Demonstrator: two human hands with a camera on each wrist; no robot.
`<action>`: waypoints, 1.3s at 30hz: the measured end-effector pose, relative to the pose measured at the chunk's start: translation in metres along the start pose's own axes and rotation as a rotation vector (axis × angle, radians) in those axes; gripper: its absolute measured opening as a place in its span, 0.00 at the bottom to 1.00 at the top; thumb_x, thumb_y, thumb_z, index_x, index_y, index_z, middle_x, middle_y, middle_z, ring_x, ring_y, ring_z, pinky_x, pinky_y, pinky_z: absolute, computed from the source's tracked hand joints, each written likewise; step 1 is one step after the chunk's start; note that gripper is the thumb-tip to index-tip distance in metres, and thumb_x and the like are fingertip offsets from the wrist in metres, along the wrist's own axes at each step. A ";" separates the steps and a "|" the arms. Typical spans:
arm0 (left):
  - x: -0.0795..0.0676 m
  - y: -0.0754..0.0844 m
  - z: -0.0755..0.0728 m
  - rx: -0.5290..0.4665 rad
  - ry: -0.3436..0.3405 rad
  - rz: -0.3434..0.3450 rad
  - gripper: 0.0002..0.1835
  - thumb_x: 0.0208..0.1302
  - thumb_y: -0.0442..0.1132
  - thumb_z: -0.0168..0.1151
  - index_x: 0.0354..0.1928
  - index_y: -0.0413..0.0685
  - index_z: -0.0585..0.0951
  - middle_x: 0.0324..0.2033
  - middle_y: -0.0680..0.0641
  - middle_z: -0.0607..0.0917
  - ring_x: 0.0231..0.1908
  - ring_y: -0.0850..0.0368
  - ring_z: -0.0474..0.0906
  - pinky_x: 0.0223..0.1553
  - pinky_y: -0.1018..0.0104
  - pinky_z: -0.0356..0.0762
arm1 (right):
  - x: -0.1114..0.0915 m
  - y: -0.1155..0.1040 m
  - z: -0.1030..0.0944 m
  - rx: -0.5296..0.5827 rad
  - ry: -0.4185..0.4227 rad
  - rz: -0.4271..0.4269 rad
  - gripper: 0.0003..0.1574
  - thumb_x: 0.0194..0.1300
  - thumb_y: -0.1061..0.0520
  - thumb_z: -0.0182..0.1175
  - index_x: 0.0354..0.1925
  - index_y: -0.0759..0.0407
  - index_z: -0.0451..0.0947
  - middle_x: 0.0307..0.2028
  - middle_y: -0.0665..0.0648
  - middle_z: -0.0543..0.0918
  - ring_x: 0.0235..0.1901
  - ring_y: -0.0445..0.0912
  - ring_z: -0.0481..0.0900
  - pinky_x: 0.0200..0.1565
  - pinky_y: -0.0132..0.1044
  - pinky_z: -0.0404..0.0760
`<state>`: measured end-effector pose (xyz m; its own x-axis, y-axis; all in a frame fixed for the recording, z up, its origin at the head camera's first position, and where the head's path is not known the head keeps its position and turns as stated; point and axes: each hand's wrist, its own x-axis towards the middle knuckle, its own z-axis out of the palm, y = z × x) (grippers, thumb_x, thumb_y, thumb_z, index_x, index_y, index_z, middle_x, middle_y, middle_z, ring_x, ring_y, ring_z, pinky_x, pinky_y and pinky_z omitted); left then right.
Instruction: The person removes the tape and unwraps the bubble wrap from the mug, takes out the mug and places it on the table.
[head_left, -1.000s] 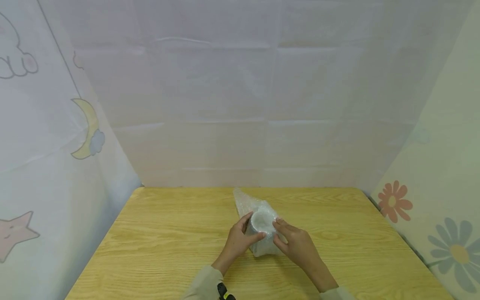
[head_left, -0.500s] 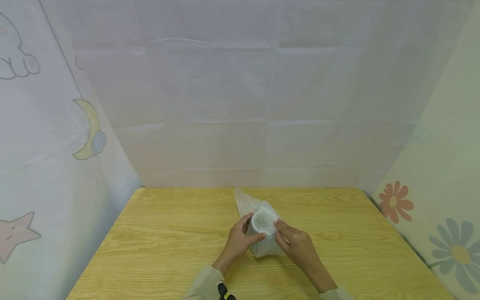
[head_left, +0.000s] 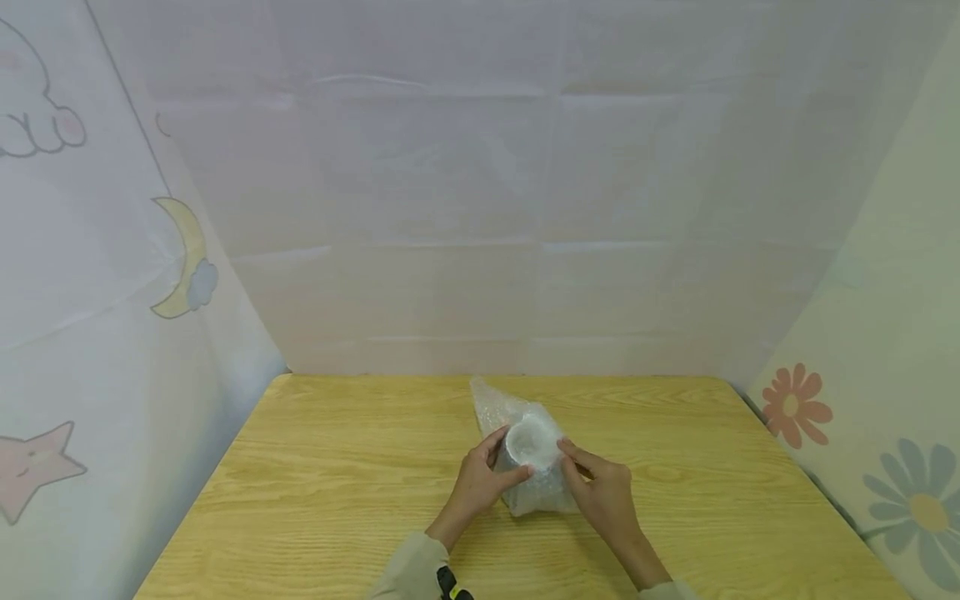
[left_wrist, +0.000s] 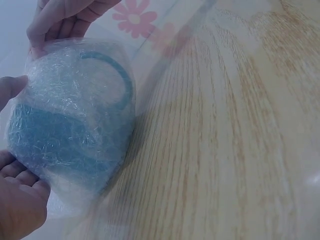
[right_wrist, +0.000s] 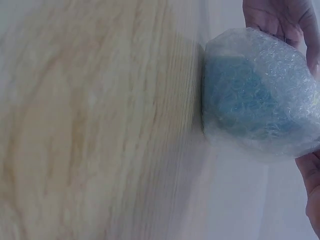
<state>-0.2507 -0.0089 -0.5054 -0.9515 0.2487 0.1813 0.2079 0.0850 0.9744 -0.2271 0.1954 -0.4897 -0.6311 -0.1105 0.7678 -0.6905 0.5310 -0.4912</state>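
Note:
A blue mug (left_wrist: 50, 135), its curved handle (left_wrist: 120, 75) showing through the plastic in the left wrist view, stands on the table inside clear bubble wrap (head_left: 543, 492). My left hand (head_left: 477, 482) holds the wrapped mug at its left side, thumb on the near side close to the rim and fingers toward the far side. At the right of the mug's round opening, my right hand (head_left: 606, 496) pinches the bubble wrap between thumb and fingertips. The right wrist view shows the wrapped mug (right_wrist: 240, 95) between both hands.
A loose tail of bubble wrap (head_left: 487, 400) spreads behind the mug toward the table's far edge. The wooden table (head_left: 337, 467) meets a pale sheet (head_left: 420, 292) at the back. Printed sheets with a moon (head_left: 180, 258) and flowers (head_left: 797, 404) flank it.
My right hand has shifted slightly right with its fingers drawing together at the wrap's edge. The left hand keeps its hold, and the mug stays nearly in place.

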 end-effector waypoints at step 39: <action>-0.001 0.003 0.002 -0.089 0.004 -0.024 0.42 0.56 0.41 0.74 0.69 0.35 0.64 0.67 0.37 0.65 0.67 0.43 0.60 0.65 0.56 0.60 | 0.039 -0.012 -0.014 -0.524 -0.416 -0.456 0.17 0.50 0.63 0.69 0.41 0.65 0.85 0.39 0.60 0.87 0.36 0.51 0.86 0.21 0.29 0.80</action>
<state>-0.2490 -0.0069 -0.5031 -0.9567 0.2442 0.1582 0.1644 0.0051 0.9864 -0.2385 0.1970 -0.4481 -0.4782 -0.6600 0.5794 -0.7213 0.6715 0.1696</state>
